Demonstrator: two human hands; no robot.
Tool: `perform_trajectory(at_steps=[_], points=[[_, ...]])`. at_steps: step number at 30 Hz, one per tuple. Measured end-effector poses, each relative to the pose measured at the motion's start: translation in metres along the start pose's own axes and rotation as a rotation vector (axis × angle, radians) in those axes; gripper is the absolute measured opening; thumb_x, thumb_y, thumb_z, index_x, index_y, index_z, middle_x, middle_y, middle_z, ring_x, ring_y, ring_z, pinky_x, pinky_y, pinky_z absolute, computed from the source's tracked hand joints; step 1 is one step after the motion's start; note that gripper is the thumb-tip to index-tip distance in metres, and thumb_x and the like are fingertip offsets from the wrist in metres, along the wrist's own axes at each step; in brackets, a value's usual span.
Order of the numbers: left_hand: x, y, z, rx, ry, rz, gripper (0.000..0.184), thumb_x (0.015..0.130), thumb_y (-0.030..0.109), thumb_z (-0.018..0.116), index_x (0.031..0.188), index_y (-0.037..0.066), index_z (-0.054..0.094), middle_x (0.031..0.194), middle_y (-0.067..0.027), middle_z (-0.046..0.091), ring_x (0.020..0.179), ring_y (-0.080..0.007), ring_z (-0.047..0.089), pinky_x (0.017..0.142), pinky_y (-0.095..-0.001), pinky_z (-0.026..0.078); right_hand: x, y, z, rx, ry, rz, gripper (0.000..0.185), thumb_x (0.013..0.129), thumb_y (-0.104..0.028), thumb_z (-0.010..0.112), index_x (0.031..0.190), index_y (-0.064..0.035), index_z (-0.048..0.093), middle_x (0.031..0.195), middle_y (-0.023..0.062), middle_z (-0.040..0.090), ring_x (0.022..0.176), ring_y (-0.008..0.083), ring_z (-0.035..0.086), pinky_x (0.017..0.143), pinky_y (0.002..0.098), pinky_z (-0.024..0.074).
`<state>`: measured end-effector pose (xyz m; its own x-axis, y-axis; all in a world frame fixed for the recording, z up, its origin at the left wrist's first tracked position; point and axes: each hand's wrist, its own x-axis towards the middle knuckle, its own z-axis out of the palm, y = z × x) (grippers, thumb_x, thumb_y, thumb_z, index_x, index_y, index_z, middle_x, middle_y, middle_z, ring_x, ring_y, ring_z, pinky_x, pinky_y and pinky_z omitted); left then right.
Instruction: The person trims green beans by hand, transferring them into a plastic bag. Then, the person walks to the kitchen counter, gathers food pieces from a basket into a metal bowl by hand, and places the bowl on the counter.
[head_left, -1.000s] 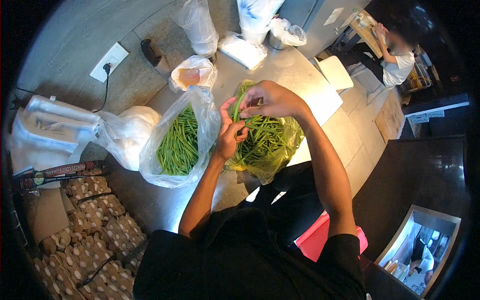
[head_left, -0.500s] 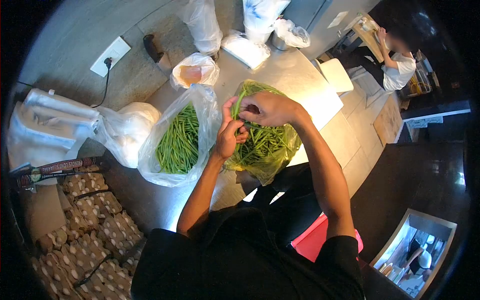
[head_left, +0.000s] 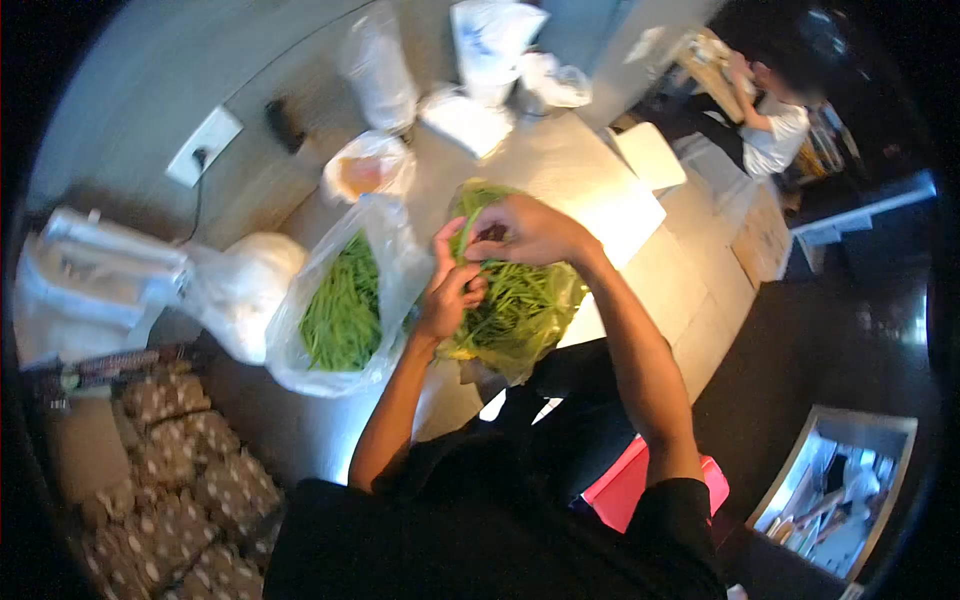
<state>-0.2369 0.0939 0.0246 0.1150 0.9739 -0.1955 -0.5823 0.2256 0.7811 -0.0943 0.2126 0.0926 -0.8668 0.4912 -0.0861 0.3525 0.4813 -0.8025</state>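
My left hand [head_left: 451, 290] is closed on green beans, above the left edge of a yellowish bag of green beans [head_left: 515, 310]. Close against it, my right hand [head_left: 525, 232] pinches the same beans with thumb and fingers, over the upper part of that bag. A clear plastic bag [head_left: 287, 340] stands open to the left, with many long green beans [head_left: 345, 310] inside. Motion blur hides how many beans are between my fingers.
Behind are a small bag with orange contents [head_left: 368, 172], white bags [head_left: 468, 122] and a knife handle [head_left: 285, 125]. Egg trays [head_left: 190, 480] lie at lower left, a white bundle [head_left: 255, 285] at left. A seated person [head_left: 775, 130] is at upper right; a red stool [head_left: 620, 485] is below.
The view has shifted and blurred, moving the bags and the table in the frame. My hands remain together on the beans, with my right hand lower over the bag than one second ago.
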Motion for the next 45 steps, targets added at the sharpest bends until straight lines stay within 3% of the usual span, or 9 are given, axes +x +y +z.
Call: perform_trajectory(at_steps=[9,11,12,20,22,24,30,34,45], points=[[0.003,-0.009,0.003,0.075,0.030,0.019,0.064,0.087,0.008,0.040,0.145,0.026,0.019,0.081,-0.0003,0.042,0.057,-0.0063,0.032,0.048,-0.0182,0.028,-0.009,0.002,-0.002,-0.057,0.018,-0.014,0.026,0.082,-0.029,0.069,0.083,-0.0028,0.068,0.071,0.0116,0.066,0.061,0.0231,0.060,0.060,0.0354,0.0469],[0.001,-0.006,0.002,0.056,0.002,0.020,0.066,0.085,0.003,0.037,0.146,0.021,0.017,0.112,-0.0032,0.042,0.066,-0.0079,0.036,0.051,-0.0179,0.031,-0.008,-0.002,-0.004,-0.117,-0.095,0.064,0.024,0.080,-0.027,0.068,0.085,-0.0038,0.069,0.072,0.0117,0.066,0.062,0.0245,0.061,0.060,0.0367,0.0470],[0.000,-0.010,-0.002,0.051,0.001,0.006,0.066,0.085,0.004,0.037,0.146,0.021,0.017,0.113,-0.0028,0.041,0.067,-0.0084,0.036,0.051,-0.0184,0.031,-0.008,-0.002,-0.004,-0.115,-0.089,0.061,0.024,0.080,-0.027,0.068,0.085,-0.0038,0.069,0.072,0.0117,0.066,0.062,0.0245,0.061,0.060,0.0367,0.0470],[-0.004,0.000,0.010,0.084,0.094,-0.034,0.061,0.088,0.009,0.039,0.144,0.027,0.020,0.072,-0.0011,0.040,0.053,-0.0071,0.031,0.046,-0.0196,0.027,-0.003,0.011,-0.008,-0.193,-0.055,-0.133,0.025,0.085,-0.026,0.058,0.079,-0.0018,0.061,0.064,0.0142,0.057,0.055,0.0234,0.051,0.057,0.0382,0.0435],[-0.002,-0.001,0.004,0.077,0.002,-0.025,0.060,0.089,0.008,0.041,0.143,0.026,0.021,0.079,-0.0026,0.044,0.056,-0.0073,0.034,0.047,-0.0187,0.029,-0.010,0.006,-0.020,-0.187,-0.047,-0.114,0.021,0.082,-0.025,0.069,0.080,-0.0039,0.064,0.069,0.0080,0.063,0.060,0.0169,0.056,0.059,0.0331,0.0467],[-0.003,-0.001,0.009,0.063,0.034,0.010,0.059,0.089,0.008,0.042,0.143,0.025,0.021,0.085,-0.0039,0.045,0.059,-0.0073,0.036,0.048,-0.0182,0.030,-0.018,0.017,-0.027,-0.138,-0.042,-0.069,0.029,0.080,-0.025,0.074,0.100,-0.0038,0.067,0.085,0.0097,0.069,0.075,0.0189,0.066,0.069,0.0308,0.0523],[-0.006,-0.002,0.006,0.020,-0.074,0.013,0.055,0.090,0.007,0.042,0.140,0.020,0.023,0.101,-0.0064,0.043,0.069,-0.0075,0.039,0.051,-0.0181,0.032,-0.021,0.002,-0.030,0.388,0.115,0.009,0.020,0.087,-0.014,0.069,0.099,0.0009,0.064,0.086,0.0052,0.067,0.072,0.0102,0.062,0.065,0.0251,0.0504],[-0.008,-0.003,0.006,0.033,-0.086,0.008,0.053,0.091,0.006,0.042,0.139,0.019,0.024,0.101,-0.0060,0.043,0.070,-0.0073,0.039,0.052,-0.0181,0.032,-0.022,0.001,-0.027,0.280,0.102,0.025,0.013,0.088,-0.009,0.066,0.096,0.0006,0.064,0.083,0.0028,0.066,0.069,0.0079,0.059,0.063,0.0211,0.0482],[-0.012,-0.002,0.006,0.039,-0.112,-0.036,0.046,0.095,0.012,0.041,0.140,0.018,0.030,0.088,-0.0019,0.045,0.064,-0.0052,0.036,0.053,-0.0187,0.028,-0.016,-0.003,-0.011,-0.043,0.005,-0.023,0.022,0.091,-0.023,0.062,0.095,-0.0019,0.059,0.071,0.0051,0.057,0.065,0.0135,0.053,0.060,0.0297,0.0429]])
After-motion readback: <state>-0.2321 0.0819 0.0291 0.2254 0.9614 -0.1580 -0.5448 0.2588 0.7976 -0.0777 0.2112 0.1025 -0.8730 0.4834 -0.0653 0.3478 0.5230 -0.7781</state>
